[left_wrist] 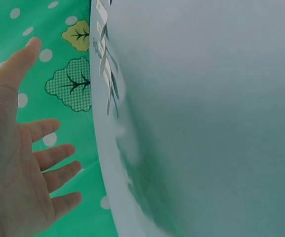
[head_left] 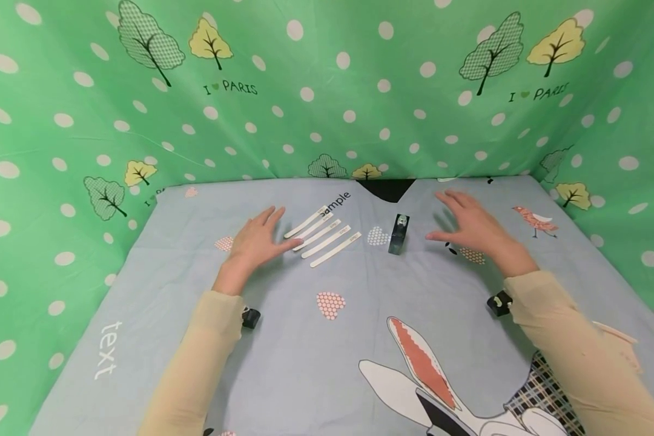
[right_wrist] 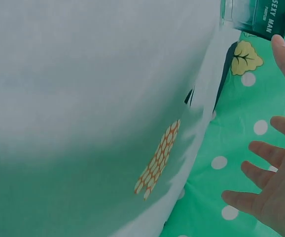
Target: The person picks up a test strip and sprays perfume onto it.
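Green polka-dot cloth printed with trees walls in a desk (head_left: 283, 339) covered by a pale blue cartoon sheet. Five white paper strips (head_left: 323, 237) lie side by side near the middle of it, their long axes running from lower left to upper right, roughly parallel to one another. The left hand (head_left: 257, 242) hovers just beside their lower-left ends, fingers spread and straight, holding nothing; its thumb tip reaches almost to the nearest strip, though I cannot tell whether it touches. A small dark green perfume bottle (head_left: 398, 234) stands upright to the right of the strips, between the two hands. The right hand (head_left: 471, 227) is spread too, palm down and empty, near the bottle's right side but apart from it. So the strips lie closer to the left hand and the bottle closer to the right. The right wrist view shows the bottle (right_wrist: 253, 17) beyond the outstretched fingers (right_wrist: 263, 150), untouched.
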Available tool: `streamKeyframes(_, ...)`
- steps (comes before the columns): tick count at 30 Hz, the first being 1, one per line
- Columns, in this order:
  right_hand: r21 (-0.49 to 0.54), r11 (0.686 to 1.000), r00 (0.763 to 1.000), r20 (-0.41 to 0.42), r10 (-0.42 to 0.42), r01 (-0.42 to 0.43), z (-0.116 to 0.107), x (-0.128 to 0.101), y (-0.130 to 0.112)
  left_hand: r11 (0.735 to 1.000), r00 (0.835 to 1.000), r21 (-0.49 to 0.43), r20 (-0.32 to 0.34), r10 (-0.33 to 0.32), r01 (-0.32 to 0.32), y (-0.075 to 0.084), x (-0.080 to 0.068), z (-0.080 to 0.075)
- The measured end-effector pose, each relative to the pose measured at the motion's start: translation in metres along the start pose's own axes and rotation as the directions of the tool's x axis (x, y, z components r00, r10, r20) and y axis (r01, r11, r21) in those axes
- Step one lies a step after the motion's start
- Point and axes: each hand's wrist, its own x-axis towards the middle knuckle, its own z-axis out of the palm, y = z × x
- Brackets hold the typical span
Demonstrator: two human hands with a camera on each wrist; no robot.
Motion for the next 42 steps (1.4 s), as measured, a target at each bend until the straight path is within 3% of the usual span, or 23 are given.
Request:
streamKeyframes(10,0.035,0.999,1.000,0.011,-0.003,0.002,0.009,0.000,-0.011,1.000,1.000,0.000,0.010,0.007,-0.007,0.003,-0.005,0.004)
streamKeyframes(30,0.088,0.995,0.999,0.017,-0.049,0.047,0.027,0.002,-0.020,0.997,1.000,-0.068,0.020,0.023,-0.021,0.023,-0.016,0.004)
streamKeyframes(42,0.108,0.993,0.998,0.036,-0.047,0.043,0.028,0.001,-0.029,0.985,0.999,-0.168,0.015,0.030,-0.028,0.031,-0.019,0.008)
